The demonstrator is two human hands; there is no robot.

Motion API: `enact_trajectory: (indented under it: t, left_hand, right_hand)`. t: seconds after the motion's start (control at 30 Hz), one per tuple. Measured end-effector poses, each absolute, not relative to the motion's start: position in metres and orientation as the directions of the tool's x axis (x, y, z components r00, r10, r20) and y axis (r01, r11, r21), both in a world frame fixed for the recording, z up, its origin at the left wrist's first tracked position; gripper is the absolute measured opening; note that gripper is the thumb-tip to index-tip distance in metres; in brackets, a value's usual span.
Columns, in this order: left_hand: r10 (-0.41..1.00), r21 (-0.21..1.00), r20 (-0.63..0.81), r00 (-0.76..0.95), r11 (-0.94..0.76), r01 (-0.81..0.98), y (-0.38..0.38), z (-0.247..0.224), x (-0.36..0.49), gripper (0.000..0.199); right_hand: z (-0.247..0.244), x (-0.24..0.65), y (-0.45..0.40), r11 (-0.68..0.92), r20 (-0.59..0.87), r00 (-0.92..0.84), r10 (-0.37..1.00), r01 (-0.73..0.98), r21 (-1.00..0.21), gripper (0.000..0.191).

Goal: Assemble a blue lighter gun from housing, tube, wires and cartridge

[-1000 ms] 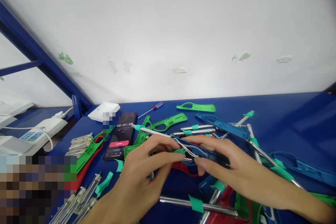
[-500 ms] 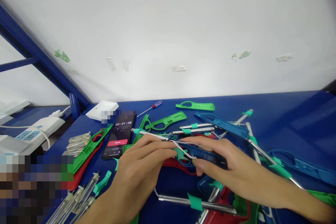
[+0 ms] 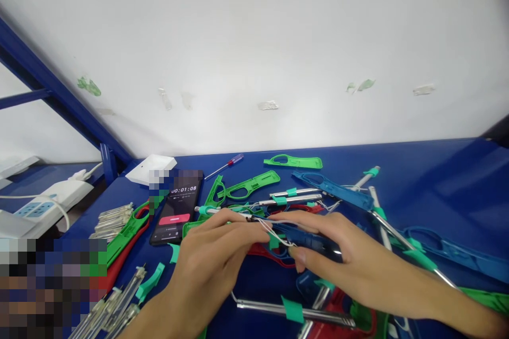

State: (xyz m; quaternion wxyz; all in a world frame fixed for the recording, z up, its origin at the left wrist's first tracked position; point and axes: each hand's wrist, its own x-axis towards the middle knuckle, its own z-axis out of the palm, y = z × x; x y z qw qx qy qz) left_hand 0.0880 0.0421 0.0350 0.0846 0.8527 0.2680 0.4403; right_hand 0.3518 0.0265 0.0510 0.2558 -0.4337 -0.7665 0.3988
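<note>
My right hand [image 3: 338, 249] is closed on a dark blue plastic casing [image 3: 304, 237], its thumb at the near side and fingers on top. White wires [image 3: 276, 233] run across the casing between both hands. My left hand [image 3: 217, 249] is closed around a thin silver-white rod [image 3: 209, 211] with green tape, which points to the upper left. The left fingertips meet the wires at the casing's left end. Below the hands lies a metal rod [image 3: 262, 306] with green tape [image 3: 292, 309]. Red casing parts [image 3: 274, 257] show under the held casing.
A phone [image 3: 177, 206], a white box [image 3: 151, 169] and a screwdriver [image 3: 225, 166] lie at the back left. Green casings [image 3: 296, 162], blue casings [image 3: 345, 192] and taped rods surround the hands. Metal parts [image 3: 113, 220] and a power strip [image 3: 51, 204] are at left.
The rod in my left hand has tipped lower and flatter, and the casing in my right hand has turned slightly. The whole view has shifted a little.
</note>
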Motion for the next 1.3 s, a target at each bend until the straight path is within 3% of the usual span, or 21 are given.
enact_trajectory:
  t: [0.13, 0.23, 0.5, 0.7, 1.3]
  left_hand:
    - [0.588, 0.439, 0.694, 0.416, -0.803, 0.403, 0.043, 0.036, 0.091, 0.028]
    - [0.573, 0.41, 0.698, 0.429, -0.811, 0.416, 0.042, 0.037, 0.092, 0.027]
    - [0.366, 0.074, 0.744, 0.559, -0.876, 0.476, 0.038, 0.028, 0.083, 0.027]
    - [0.368, -0.02, 0.745, 0.556, -0.822, 0.569, 0.038, 0.036, 0.09, 0.032]
    - [0.448, 0.1, 0.738, 0.505, -0.812, 0.575, 0.034, 0.02, 0.089, 0.048]
  right_hand:
    - [0.051, 0.353, 0.027, 0.306, 0.038, -0.513, 0.858, 0.449, -0.839, 0.05]
    - [0.051, 0.354, 0.027, 0.318, 0.054, -0.504, 0.862, 0.456, -0.831, 0.049]
    - [0.043, 0.358, 0.023, 0.273, -0.016, -0.447, 0.894, 0.574, -0.772, 0.058]
    - [0.04, 0.358, 0.022, 0.244, -0.073, -0.441, 0.895, 0.619, -0.747, 0.061]
    - [0.042, 0.357, 0.021, 0.274, -0.035, -0.432, 0.901, 0.63, -0.726, 0.06]
